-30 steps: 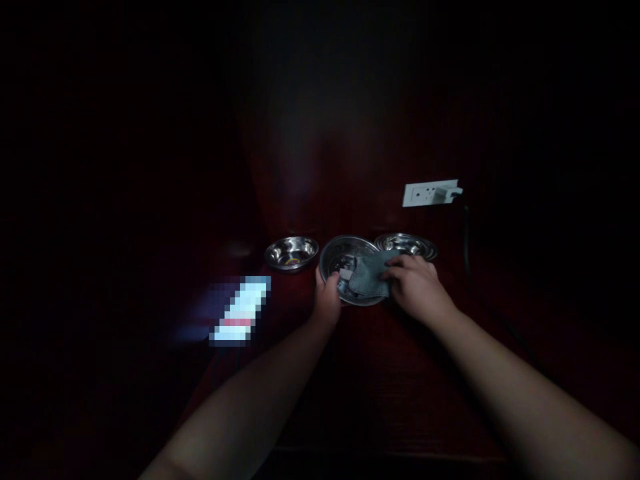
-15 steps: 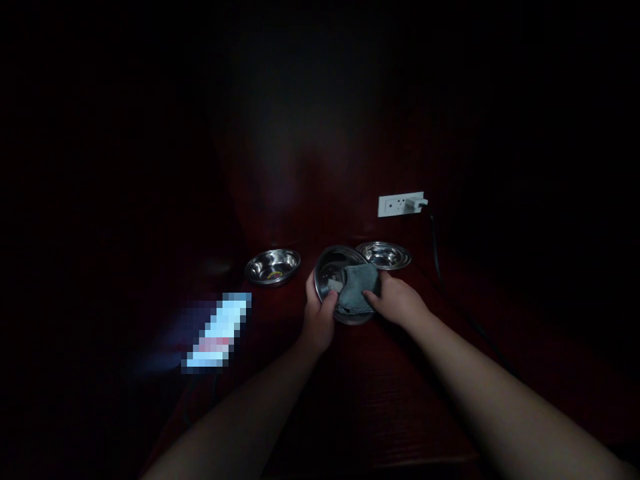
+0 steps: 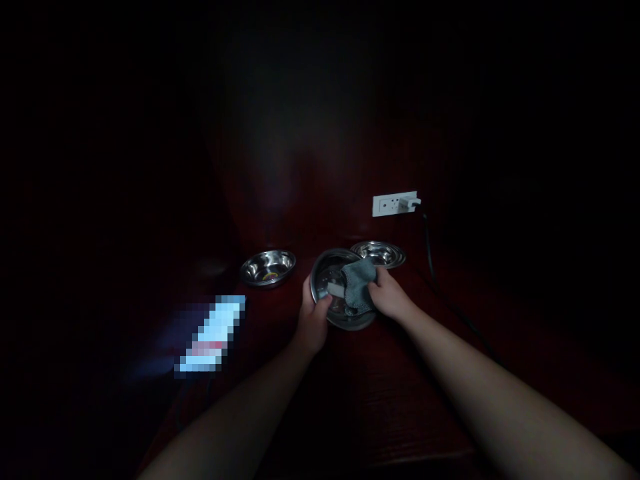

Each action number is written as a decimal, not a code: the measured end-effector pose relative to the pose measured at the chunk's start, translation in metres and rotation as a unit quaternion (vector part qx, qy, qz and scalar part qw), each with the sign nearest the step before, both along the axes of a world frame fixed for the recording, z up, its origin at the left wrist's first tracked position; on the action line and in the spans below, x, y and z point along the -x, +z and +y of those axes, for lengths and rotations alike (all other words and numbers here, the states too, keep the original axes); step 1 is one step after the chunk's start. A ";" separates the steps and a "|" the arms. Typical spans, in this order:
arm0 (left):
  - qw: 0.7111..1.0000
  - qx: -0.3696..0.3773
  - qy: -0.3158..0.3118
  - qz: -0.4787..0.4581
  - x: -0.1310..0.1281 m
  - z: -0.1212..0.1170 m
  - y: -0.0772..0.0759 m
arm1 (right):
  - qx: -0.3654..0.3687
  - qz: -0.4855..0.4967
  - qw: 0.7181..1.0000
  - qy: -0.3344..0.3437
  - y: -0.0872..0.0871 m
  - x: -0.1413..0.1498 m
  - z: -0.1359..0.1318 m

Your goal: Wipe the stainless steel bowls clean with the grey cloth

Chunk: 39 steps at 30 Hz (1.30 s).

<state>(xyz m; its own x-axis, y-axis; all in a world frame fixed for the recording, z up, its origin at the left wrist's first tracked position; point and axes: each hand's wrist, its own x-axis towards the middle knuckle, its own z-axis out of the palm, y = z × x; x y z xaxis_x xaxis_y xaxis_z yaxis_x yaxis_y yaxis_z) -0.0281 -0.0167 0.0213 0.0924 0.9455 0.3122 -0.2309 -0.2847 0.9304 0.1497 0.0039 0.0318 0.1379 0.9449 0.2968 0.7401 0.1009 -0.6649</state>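
A shiny steel bowl is tilted toward me above the dark red table. My left hand grips its left rim, thumb inside and fingers behind. A pale rectangular patch, perhaps a label or a reflection, shows on the bowl's inside. My right hand is closed on a grey-green cloth, which lies against the right part of the bowl's inside and rim. The fingers behind the cloth are hidden.
A second steel bowl with a yellow and red sticker stands at left. Another steel dish sits behind my right hand. A lit, pixelated screen lies at left. A wall socket has a plug and dark cable running down rightward.
My right hand has drawn the cloth slightly up at the bowl's right side, uncovering more of the inside. The whole view has shifted a little, so things sit slightly further left.
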 end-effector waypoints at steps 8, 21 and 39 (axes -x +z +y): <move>1.000 0.007 0.009 -0.012 0.000 -0.001 0.003 | -0.006 0.025 1.000 0.004 -0.008 -0.003 0.002; 0.997 0.040 -0.068 -0.018 0.003 0.005 0.001 | 0.011 -0.056 0.998 -0.035 -0.005 -0.005 0.001; 0.997 0.059 -0.025 -0.039 0.000 0.007 -0.006 | -0.138 -0.232 0.960 -0.079 0.018 0.000 -0.009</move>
<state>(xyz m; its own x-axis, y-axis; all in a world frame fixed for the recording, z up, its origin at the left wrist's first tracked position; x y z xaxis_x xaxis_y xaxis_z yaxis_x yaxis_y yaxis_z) -0.0276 -0.0101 0.0149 0.1203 0.9711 0.2063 -0.3158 -0.1596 0.9353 0.1499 -0.0051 0.0503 0.0649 0.7996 0.5970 0.9704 0.0889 -0.2245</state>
